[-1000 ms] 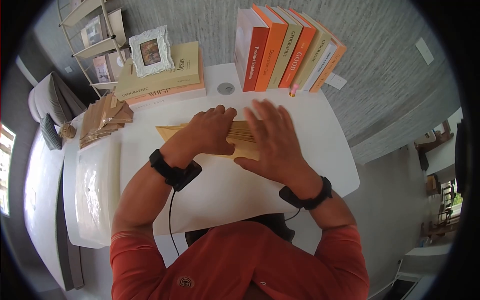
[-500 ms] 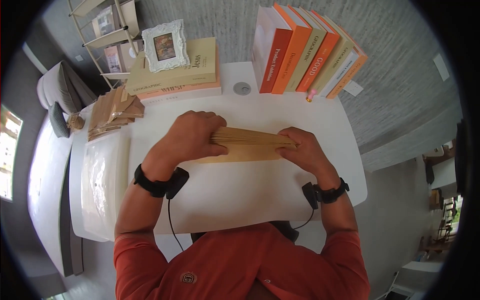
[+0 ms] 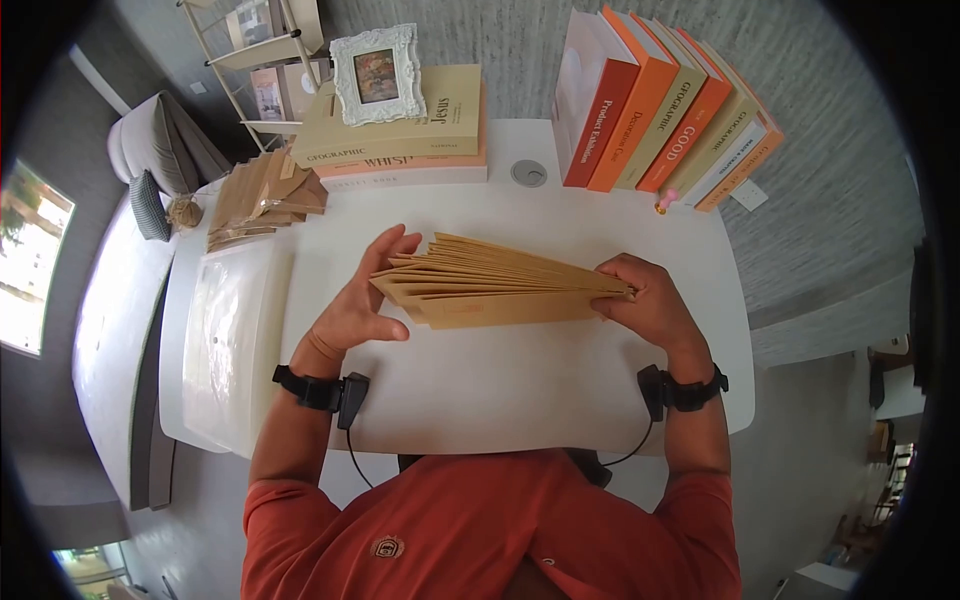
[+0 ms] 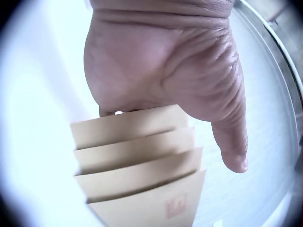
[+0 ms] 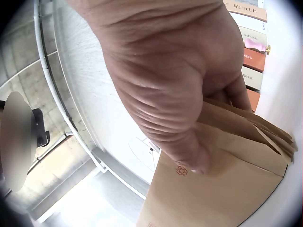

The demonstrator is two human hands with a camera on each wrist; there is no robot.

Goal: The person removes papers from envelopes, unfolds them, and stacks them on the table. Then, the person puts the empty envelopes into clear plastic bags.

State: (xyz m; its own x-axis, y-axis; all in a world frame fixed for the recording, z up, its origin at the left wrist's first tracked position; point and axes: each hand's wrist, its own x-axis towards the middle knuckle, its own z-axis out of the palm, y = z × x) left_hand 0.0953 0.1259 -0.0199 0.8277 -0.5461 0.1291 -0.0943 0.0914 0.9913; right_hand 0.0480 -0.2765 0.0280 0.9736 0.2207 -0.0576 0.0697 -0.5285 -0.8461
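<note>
A stack of brown kraft envelopes (image 3: 510, 300) stands on its long edge over the white table, its left ends fanned apart. My right hand (image 3: 650, 300) pinches the right end, thumb on the near face and fingers behind. In the right wrist view the thumb presses beside a small red print on the front envelope (image 5: 213, 189). Around the fanned left end, my left hand (image 3: 350, 305) is spread with thumb and fingers apart. Several staggered envelope edges (image 4: 137, 161) show below its palm in the left wrist view, the front one bearing a red stamp.
Clear plastic sleeves (image 3: 235, 345) lie at the left of the table (image 3: 540, 400), with wrapped brown packets (image 3: 265, 195) behind. A white picture frame (image 3: 378, 75) rests on stacked books (image 3: 400, 150). Upright books (image 3: 650, 110) and a pink pushpin ornament (image 3: 668, 200) stand at back right.
My right hand has gone from open beside the envelopes to gripping their right end. The left hand has released the left end, which has fanned out. The head view has shifted.
</note>
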